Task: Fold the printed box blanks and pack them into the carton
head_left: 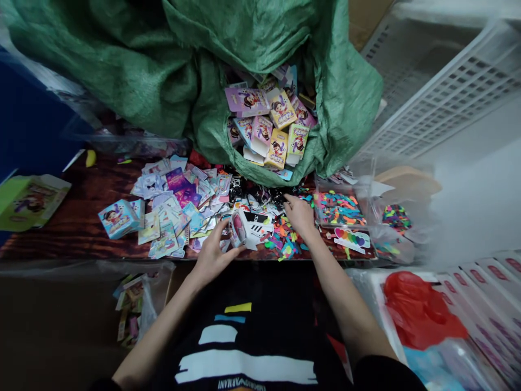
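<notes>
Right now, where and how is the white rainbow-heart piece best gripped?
Probably pinch the rainbow-heart piece by its near long edge, right hand coming from the wearer's side: it looks flat, close to the front edge of the table, with the clear tray just beyond.

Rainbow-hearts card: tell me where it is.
In the head view, the rainbow-hearts card lies near the table's front edge, right of the right hand, on the near side of the clear tray of colourful pieces.
</notes>
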`<state>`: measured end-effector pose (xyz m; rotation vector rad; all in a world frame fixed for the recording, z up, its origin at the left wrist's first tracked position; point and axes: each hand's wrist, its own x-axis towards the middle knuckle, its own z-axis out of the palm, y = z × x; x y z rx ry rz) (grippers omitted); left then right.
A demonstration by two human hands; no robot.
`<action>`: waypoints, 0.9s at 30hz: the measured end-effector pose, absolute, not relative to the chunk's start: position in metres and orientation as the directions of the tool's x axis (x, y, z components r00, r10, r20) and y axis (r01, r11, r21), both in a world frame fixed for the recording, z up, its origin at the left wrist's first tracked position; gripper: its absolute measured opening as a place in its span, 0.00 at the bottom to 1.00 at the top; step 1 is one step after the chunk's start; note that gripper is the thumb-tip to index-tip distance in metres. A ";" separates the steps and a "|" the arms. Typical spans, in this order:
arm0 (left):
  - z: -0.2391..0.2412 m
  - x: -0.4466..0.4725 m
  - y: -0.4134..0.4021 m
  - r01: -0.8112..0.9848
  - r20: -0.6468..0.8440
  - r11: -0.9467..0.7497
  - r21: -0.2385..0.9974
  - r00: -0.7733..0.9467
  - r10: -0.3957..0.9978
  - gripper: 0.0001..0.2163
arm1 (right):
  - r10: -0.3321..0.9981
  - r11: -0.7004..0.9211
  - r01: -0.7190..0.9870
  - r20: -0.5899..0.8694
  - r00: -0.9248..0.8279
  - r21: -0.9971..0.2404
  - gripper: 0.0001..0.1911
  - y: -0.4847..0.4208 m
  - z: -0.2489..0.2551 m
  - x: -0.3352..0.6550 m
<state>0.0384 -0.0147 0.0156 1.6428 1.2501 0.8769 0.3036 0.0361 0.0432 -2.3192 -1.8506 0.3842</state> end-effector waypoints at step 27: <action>0.009 0.032 -0.021 0.459 -0.008 -0.124 0.879 0.275 0.961 0.33 | 0.966 0.189 0.781 -0.032 -0.258 -0.595 0.22 0.089 0.053 0.251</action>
